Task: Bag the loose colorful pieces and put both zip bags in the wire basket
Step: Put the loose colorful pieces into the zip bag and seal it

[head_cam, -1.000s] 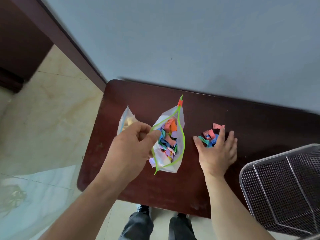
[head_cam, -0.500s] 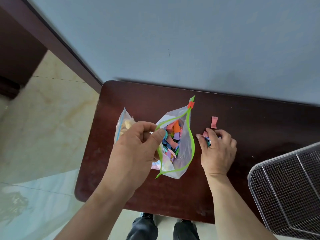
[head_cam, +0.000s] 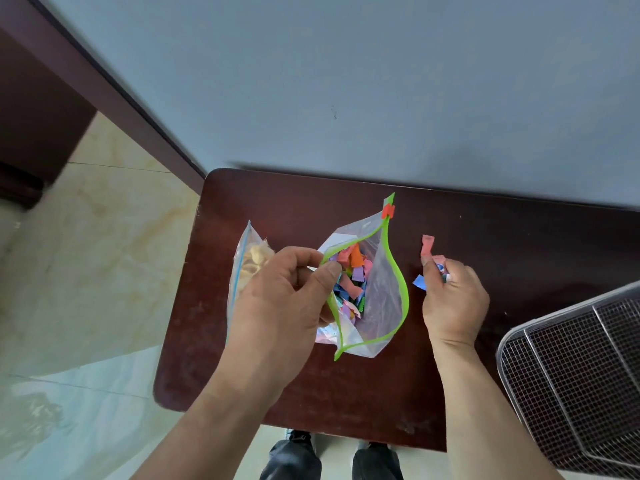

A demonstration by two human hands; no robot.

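Your left hand [head_cam: 277, 306] pinches open the green-zippered clear plastic bag [head_cam: 375, 299] of colorful paper pieces on the dark wooden tabletop [head_cam: 519, 244]. Just right of it, your right hand [head_cam: 453, 303] closes on a clump of loose colorful pieces [head_cam: 440, 268]. A pink strip [head_cam: 426, 245] touches those fingertips. The silver wire basket [head_cam: 581, 375] waits at right.

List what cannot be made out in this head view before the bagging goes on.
- How many pieces the right hand holds: its curled fingers cover them.
- Contents of the second zip bag: pale, blurred, half behind the left hand.
- Wire basket: cut off by the right and bottom edges.
- The green-zip bag's lower contents: hidden by its folded plastic.
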